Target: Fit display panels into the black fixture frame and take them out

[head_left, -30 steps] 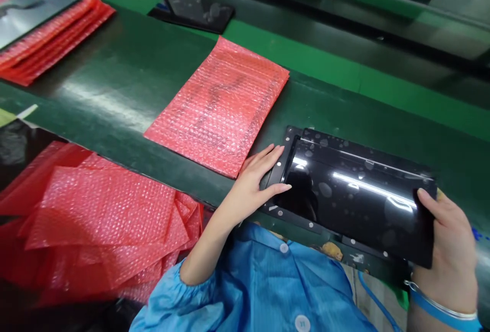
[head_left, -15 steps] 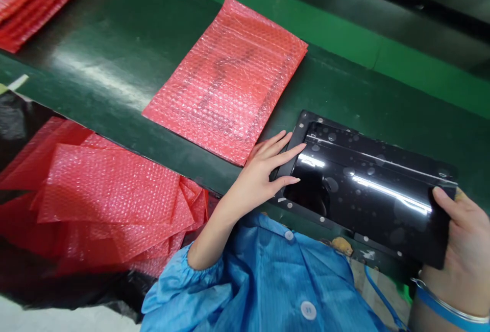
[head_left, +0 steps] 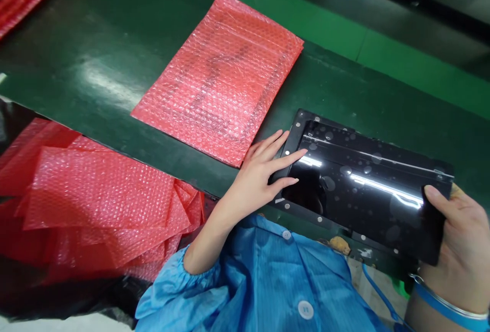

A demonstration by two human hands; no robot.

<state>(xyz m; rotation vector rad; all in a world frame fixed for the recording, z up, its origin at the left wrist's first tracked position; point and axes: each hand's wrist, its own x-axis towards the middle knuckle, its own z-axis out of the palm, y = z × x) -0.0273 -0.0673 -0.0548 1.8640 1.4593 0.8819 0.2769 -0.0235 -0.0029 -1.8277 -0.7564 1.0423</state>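
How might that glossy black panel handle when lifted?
The black panel is probably stiff: its edges look straight beside the right hand. Its glossy, reflecting face may be slippery. Its flat shape seems unlikely to roll.

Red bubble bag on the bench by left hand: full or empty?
Apparently full: dark outlines show through the red bubble bag by the left hand.

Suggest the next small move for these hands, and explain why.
Perhaps the right hand should ease the glossy panel into line with the dark frame seemingly beneath, while the left hand steadies it: the frame shows along the left end, but the panel hides it at the right.
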